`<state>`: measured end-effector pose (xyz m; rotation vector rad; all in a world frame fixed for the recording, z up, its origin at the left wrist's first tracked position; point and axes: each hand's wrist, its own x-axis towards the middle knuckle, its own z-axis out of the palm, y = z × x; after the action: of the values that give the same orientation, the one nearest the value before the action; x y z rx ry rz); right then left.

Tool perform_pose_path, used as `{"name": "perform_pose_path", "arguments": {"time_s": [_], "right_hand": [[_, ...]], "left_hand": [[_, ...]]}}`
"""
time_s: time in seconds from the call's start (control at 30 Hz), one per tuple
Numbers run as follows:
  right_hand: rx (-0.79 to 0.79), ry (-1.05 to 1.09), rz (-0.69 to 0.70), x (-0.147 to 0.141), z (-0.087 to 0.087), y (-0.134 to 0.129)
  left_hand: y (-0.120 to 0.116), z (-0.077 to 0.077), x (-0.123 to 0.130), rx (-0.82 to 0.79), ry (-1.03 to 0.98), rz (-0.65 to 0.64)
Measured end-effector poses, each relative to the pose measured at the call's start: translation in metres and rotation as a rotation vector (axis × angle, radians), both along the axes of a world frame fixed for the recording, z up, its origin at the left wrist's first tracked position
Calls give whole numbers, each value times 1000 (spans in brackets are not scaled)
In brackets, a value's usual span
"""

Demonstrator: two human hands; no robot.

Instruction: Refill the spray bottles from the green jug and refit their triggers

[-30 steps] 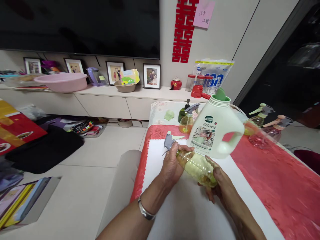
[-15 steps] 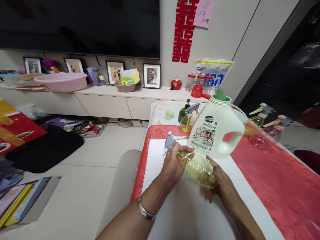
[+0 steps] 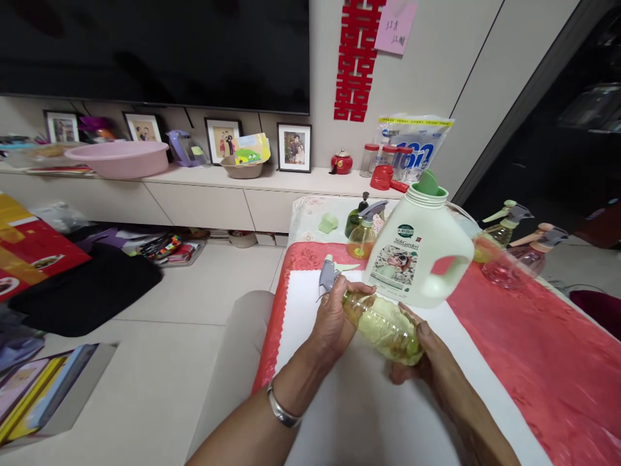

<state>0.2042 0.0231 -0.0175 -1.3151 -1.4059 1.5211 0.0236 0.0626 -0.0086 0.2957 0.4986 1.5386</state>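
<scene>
Between my two hands a clear yellow-green spray bottle (image 3: 383,323) lies tilted on its side, above the white sheet. My left hand (image 3: 336,317) is wrapped round its neck end. My right hand (image 3: 429,349) grips its base end, thumb on the near side. A grey trigger head (image 3: 328,275) with a pale green lever sticks out past my left hand, in line with the bottle; my fingers hide the join. Just beyond the bottle stands a large pale green detergent jug (image 3: 417,252), uncapped, with a green spout showing in its mouth.
Behind the jug are an amber spray bottle (image 3: 361,239), a dark green pump bottle (image 3: 356,220) and a pale green lump (image 3: 328,223). At right stand a yellow-green spray bottle (image 3: 499,233) and a pink one (image 3: 521,262). A shelf (image 3: 204,178) runs along the wall.
The bottle has turned slightly in my hands. My right hand's lower fingers have drawn in under its base; my left hand stays nearly still.
</scene>
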Motion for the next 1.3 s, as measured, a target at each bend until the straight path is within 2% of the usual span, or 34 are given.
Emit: {"name": "perform_pose_path", "arguments": {"time_s": [0.03, 0.1, 0.17, 0.23, 0.27, 0.4, 0.47, 0.7, 0.83, 0.97, 1.07, 1.2, 1.3], "right_hand": [[101, -79, -24, 0, 0, 0], [451, -326, -73, -2, 1, -1], [740, -525, -52, -3, 2, -2], [818, -570, -36, -2, 2, -3], [776, -540, -32, -1, 2, -3], [356, -299, 17, 4, 4, -3], [228, -211, 26, 4, 6, -3], [146, -16, 76, 4, 11, -6], [59, 135, 27, -3, 10, -11], [110, 206, -57, -19, 8, -16], [205, 107, -86, -19, 11, -19], [353, -304, 16, 18, 19, -21], [438, -490, -107, 61, 25, -19]], "left_hand": [[0, 0, 0, -9, 6, 6], [0, 0, 1, -32, 2, 22], [1, 1, 1, -47, -10, 28], [0, 2, 1, -47, -18, 11], [0, 3, 0, -39, -17, -9], [-1, 3, -1, -9, 24, -69], [-2, 2, -1, 0, 52, -65], [-5, 6, -5, 137, 138, -121], [-6, 7, -3, 199, 143, -109], [-11, 2, 5, 242, 169, -158], [-16, 0, 7, 267, 205, -240], [-23, 4, 5, 281, 268, -410], [-28, 8, 4, 323, 413, -602]]}}
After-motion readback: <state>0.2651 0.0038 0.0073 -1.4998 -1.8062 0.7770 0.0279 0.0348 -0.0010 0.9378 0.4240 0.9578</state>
